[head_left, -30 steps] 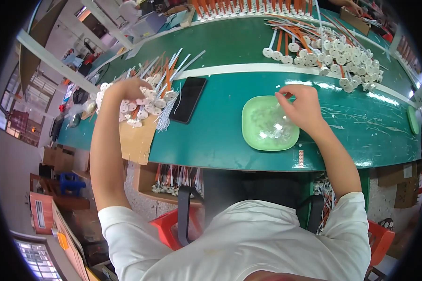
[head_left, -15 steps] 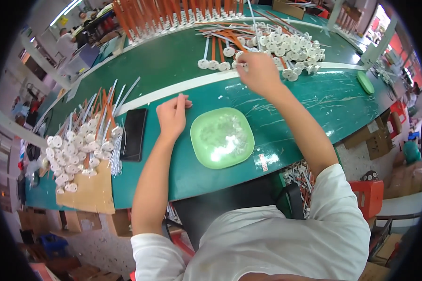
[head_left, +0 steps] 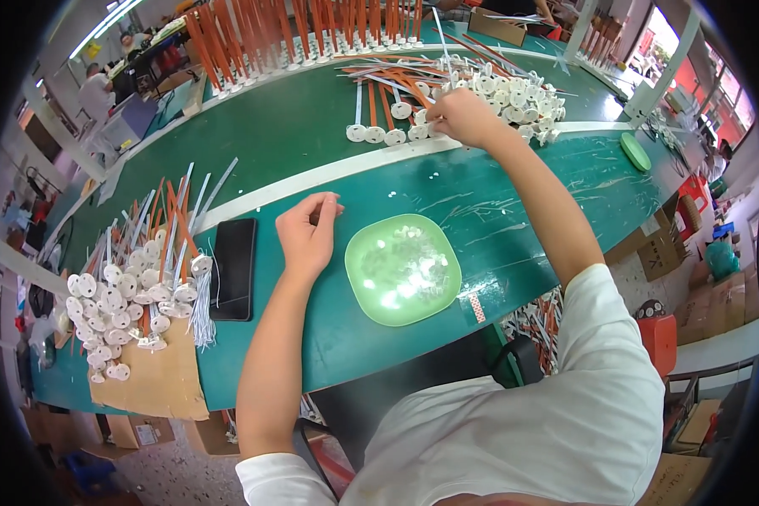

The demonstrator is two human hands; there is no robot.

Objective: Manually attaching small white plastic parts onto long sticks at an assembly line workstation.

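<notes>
My right hand point(head_left: 465, 116) reaches to the near edge of a heap of white round discs point(head_left: 514, 97) fitted with orange and white strips. Its fingers are closed at a white disc point(head_left: 418, 132) in the front row; the fingertips partly hide the contact. Nearer to me, my left hand point(head_left: 309, 232) hovers over the green table, curled, thumb against the fingers; whatever it may hold is hidden. Just right of it lies a light green square dish point(head_left: 371, 295) with small clear or whitish pieces in it.
Left of my left hand lies a black phone point(head_left: 234, 270). Beyond it, another pile of white discs point(head_left: 110, 308) with strips rests partly on cardboard point(head_left: 156, 371). Orange strips point(head_left: 295, 34) stand in a row at the back. A small green dish point(head_left: 635, 152) sits far right.
The view has shifted slightly. My right hand has settled lower among the front discs, its fingers closing there. My left hand stays beside the dish, still curled.
</notes>
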